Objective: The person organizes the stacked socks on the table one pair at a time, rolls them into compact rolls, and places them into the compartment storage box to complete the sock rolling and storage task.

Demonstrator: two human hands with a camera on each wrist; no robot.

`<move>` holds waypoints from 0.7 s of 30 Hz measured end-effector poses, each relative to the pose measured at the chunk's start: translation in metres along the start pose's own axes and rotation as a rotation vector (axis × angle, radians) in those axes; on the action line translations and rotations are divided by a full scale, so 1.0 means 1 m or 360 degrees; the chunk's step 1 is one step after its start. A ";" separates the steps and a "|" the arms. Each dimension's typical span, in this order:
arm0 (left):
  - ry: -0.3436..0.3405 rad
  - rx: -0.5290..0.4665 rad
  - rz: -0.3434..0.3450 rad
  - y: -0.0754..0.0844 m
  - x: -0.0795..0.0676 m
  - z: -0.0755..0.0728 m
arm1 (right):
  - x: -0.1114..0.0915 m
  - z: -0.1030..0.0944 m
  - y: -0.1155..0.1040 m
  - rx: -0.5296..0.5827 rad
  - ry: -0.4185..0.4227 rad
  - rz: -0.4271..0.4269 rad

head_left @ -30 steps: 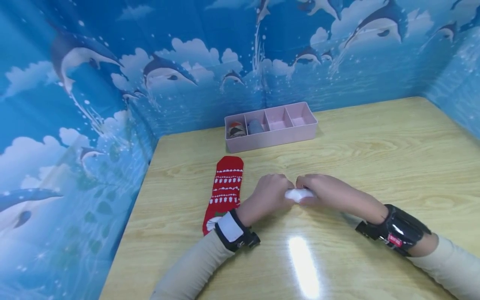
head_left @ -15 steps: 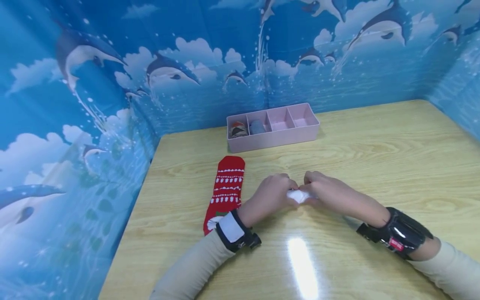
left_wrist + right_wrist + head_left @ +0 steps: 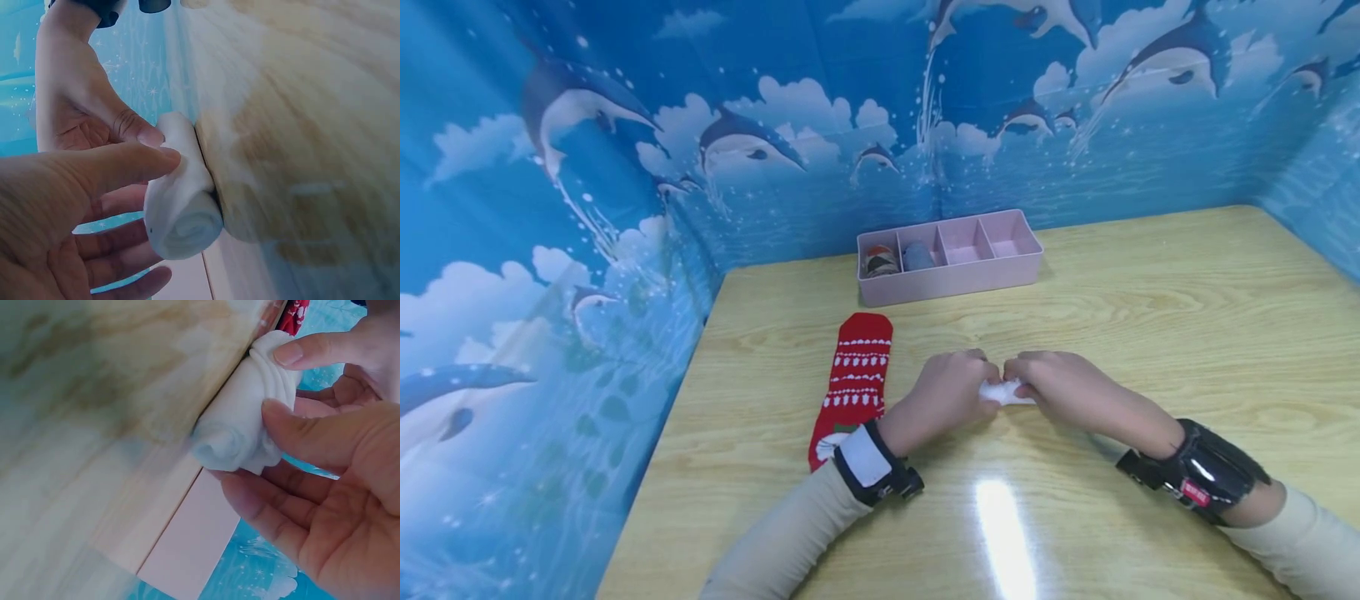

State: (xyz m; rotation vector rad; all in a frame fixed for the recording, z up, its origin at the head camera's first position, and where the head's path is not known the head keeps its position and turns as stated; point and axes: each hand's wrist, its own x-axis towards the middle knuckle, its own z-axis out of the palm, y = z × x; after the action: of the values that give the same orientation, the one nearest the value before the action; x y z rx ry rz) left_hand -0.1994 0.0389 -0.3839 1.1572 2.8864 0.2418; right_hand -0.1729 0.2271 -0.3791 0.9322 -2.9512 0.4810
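Observation:
A white sock (image 3: 181,187), rolled into a soft cylinder, lies at the tabletop between both hands. My left hand (image 3: 953,387) holds one end of the roll, thumb on its near side and fingers behind. At the other end my right hand (image 3: 1060,383) pinches it between thumb and fingers. In the right wrist view, loose folds of the sock (image 3: 244,419) bunch near the thumbs, and its coiled end shows. A flat red sock (image 3: 856,367) with white patterns lies left of the hands, its lower part partly hidden by the left wrist.
At the back of the wooden table (image 3: 1150,308) stands a pink divided box (image 3: 955,283). Its leftmost compartment holds a patterned rolled bundle (image 3: 882,262), the one beside it a grey-blue bundle (image 3: 917,256). A dolphin-print curtain (image 3: 820,125) hangs behind and at the sides.
Both hands stay on the white sock while their fingers shift along it. The right hand's thumb and fingers have changed position around its end. The red sock and box stay put.

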 end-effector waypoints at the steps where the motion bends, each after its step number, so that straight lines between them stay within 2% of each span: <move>1: -0.0006 0.0003 -0.0002 0.000 0.000 0.000 | 0.000 0.000 0.000 -0.0011 0.0012 -0.0010; 7: 0.0015 0.0002 -0.0026 0.000 0.000 -0.001 | -0.001 0.001 -0.003 -0.0159 0.0120 -0.0144; 12: 0.0059 0.0037 -0.0020 -0.002 0.001 -0.003 | 0.005 0.006 -0.003 -0.0343 0.0271 -0.0276; 15: 0.0044 0.0037 -0.0026 -0.001 0.002 -0.003 | 0.009 0.011 -0.004 -0.0432 0.0335 -0.0317; 18: -0.0010 0.0026 -0.0046 0.001 0.002 -0.003 | 0.011 0.014 -0.007 -0.0469 0.0314 -0.0313; 21: -0.0119 0.0038 -0.0091 0.004 -0.001 -0.006 | 0.013 0.017 -0.009 -0.0463 0.0232 -0.0333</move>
State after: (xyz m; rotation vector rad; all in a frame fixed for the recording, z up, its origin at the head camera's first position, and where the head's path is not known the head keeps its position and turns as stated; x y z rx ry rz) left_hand -0.1961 0.0400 -0.3769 1.0616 2.8598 0.1593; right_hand -0.1768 0.2082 -0.3912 1.0974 -2.6574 0.1032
